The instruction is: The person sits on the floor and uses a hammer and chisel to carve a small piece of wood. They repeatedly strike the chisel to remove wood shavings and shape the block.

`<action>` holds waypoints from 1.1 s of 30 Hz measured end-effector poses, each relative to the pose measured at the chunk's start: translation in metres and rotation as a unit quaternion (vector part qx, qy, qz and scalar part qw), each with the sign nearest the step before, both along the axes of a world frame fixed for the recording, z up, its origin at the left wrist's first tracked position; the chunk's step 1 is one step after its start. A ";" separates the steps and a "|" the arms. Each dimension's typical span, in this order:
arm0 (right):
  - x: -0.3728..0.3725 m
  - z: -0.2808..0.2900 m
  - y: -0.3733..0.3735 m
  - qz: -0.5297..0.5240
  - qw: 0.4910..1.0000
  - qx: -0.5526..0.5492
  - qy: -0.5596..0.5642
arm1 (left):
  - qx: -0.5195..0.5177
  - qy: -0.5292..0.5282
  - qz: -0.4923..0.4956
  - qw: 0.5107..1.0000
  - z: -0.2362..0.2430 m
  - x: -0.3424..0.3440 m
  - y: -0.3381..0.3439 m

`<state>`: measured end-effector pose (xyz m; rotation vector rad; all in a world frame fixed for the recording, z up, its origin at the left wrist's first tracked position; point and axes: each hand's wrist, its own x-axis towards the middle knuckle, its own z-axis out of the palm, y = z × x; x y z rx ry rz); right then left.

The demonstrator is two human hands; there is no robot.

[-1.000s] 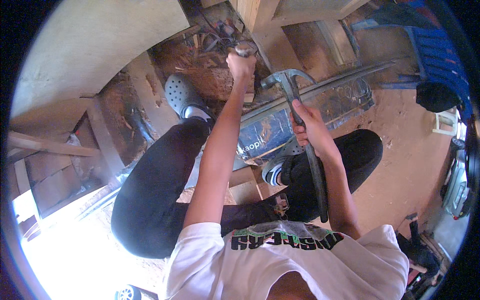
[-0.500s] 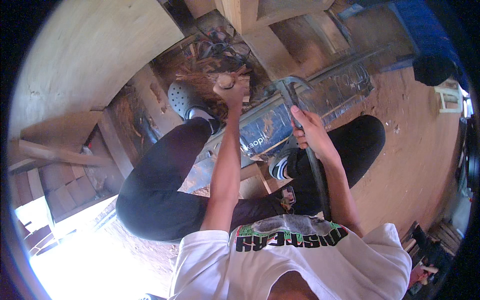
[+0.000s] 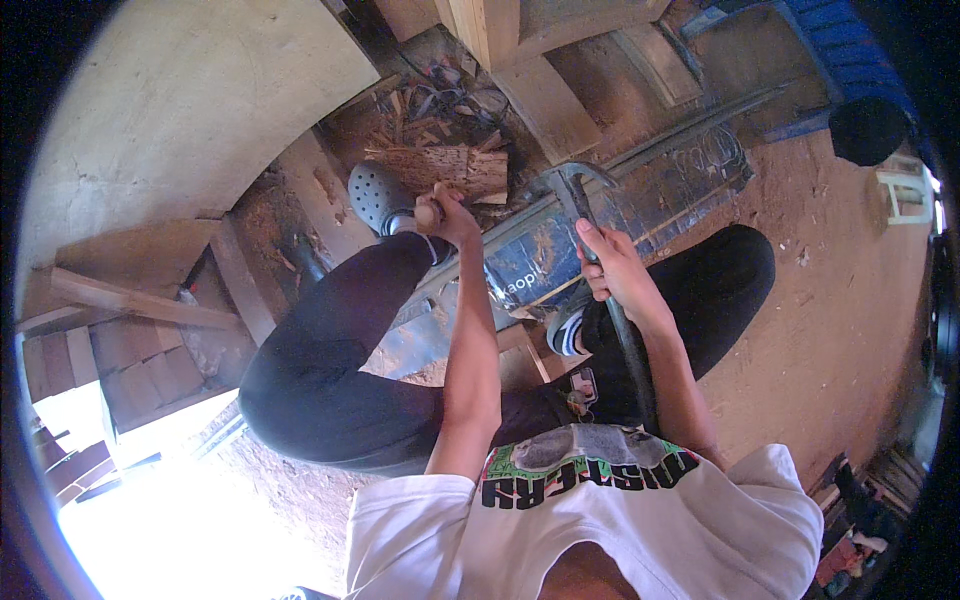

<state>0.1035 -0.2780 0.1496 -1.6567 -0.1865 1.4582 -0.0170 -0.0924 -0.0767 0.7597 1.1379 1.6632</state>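
My right hand (image 3: 618, 268) is closed round the dark shaft of a claw hammer (image 3: 572, 190). Its head points away from me, and the long handle runs back beside my forearm toward my shirt. Further left, my left hand (image 3: 455, 218) is closed on a short, round-ended wooden piece (image 3: 428, 213), most of it hidden by the fingers. Just beyond that hand lies a rough, splintered wooden board (image 3: 455, 170), beside my grey clog (image 3: 378, 197).
Wood chips and scraps (image 3: 425, 110) litter the ground beyond the board. A dark blue printed sheet (image 3: 600, 225) lies across the middle. Wooden planks (image 3: 150, 300) stand at the left, a large pale panel (image 3: 200, 100) at the far left, and a timber post (image 3: 487, 35) ahead.
My left hand has drawn back toward me and slightly left with the wooden piece, uncovering the splintered board. My right hand and the hammer have barely moved.
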 end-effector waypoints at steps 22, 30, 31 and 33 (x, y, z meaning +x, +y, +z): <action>0.004 -0.003 -0.012 -0.017 1.000 -0.022 -0.008 | 0.000 0.166 -0.101 0.981 -0.032 0.029 0.057; 0.009 -0.008 -0.004 -0.026 0.998 -0.057 -0.014 | -0.082 0.204 -0.002 0.976 -0.056 0.028 0.015; 0.010 -0.009 -0.003 -0.024 0.999 -0.036 -0.017 | -0.011 0.201 0.005 0.980 -0.044 0.030 0.021; 0.011 -0.010 -0.001 -0.027 0.999 -0.041 -0.020 | 0.001 0.199 -0.031 0.980 -0.016 0.030 0.031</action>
